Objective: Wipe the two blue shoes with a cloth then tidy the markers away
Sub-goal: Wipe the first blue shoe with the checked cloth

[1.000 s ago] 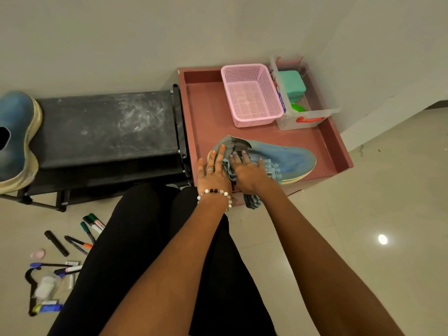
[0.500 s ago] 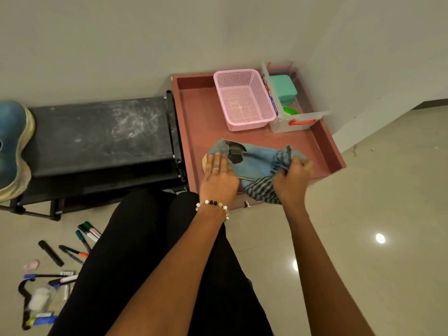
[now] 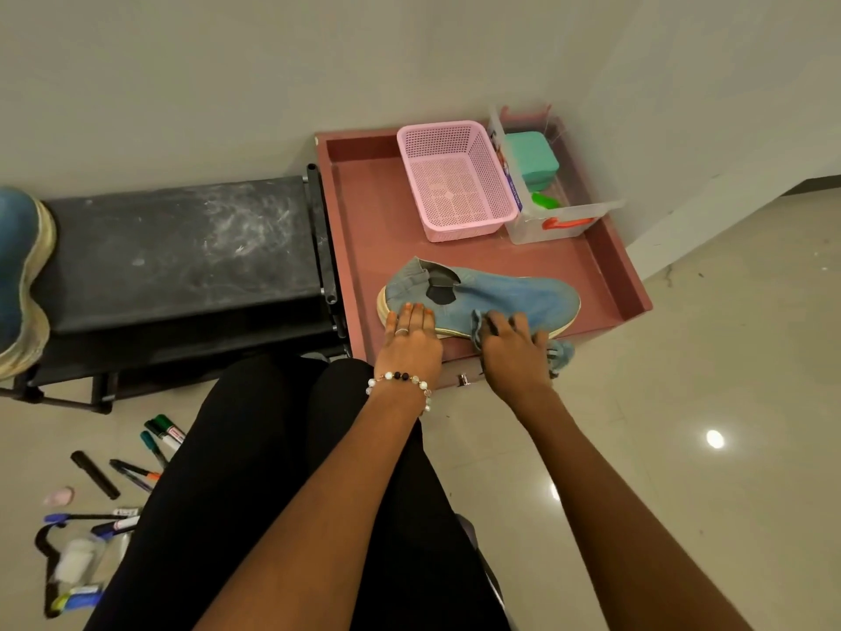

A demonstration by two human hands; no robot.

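Note:
A blue shoe lies on its side in the pink tray, toe pointing right. My left hand rests flat on its heel end, fingers straight. My right hand presses a blue-grey cloth against the shoe's near side and sole edge; most of the cloth is hidden under the palm. The second blue shoe lies on the black bench at the far left. Several markers are scattered on the floor at the lower left.
A pink mesh basket and a clear box with green items stand at the back of the tray. My black-clad legs fill the lower middle. A small bottle and pink eraser lie among the markers. Tiled floor stretches to the right.
My right hand slid the cloth out to the shoe's toe, then came back left to the shoe's middle near side. The left hand stayed on the heel.

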